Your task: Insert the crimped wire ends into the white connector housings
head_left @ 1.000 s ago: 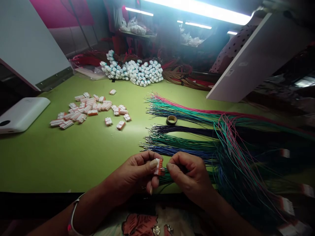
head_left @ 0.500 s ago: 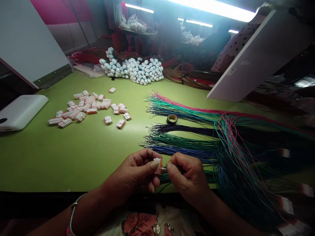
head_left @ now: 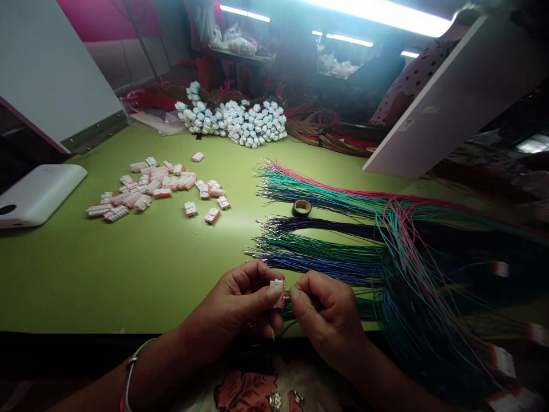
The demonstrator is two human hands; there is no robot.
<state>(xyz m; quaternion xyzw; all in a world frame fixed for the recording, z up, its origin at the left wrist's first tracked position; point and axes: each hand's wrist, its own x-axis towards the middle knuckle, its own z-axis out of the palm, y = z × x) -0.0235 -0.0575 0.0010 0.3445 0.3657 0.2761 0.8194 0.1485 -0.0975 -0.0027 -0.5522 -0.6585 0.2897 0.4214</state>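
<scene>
Between thumb and fingers, my left hand (head_left: 246, 297) grips a white and orange connector housing (head_left: 278, 293) near the table's front edge. Its orange side faces my right hand (head_left: 326, 309), whose thumb and forefinger are pinched on a wire with a metal terminal (head_left: 287, 296). The terminal's tip is at the orange face; I cannot tell how far in it sits. Most of the wire is hidden by the right hand. Behind the hands lie bundles of blue wires (head_left: 317, 270), green wires (head_left: 326, 247) and dark wires (head_left: 330, 226), terminals pointing left.
Loose connector housings (head_left: 162, 193) are scattered at left on the green table (head_left: 128, 274). A tape roll (head_left: 301, 208) lies by pink and teal wires (head_left: 317, 182). White connectors (head_left: 253, 123) are piled behind. A white device (head_left: 40, 194) stands left, a panel (head_left: 429, 103) right.
The connector housing and the terminal have come closer together at the orange face. Both hands keep their grips, and the whole view has shifted slightly.
</scene>
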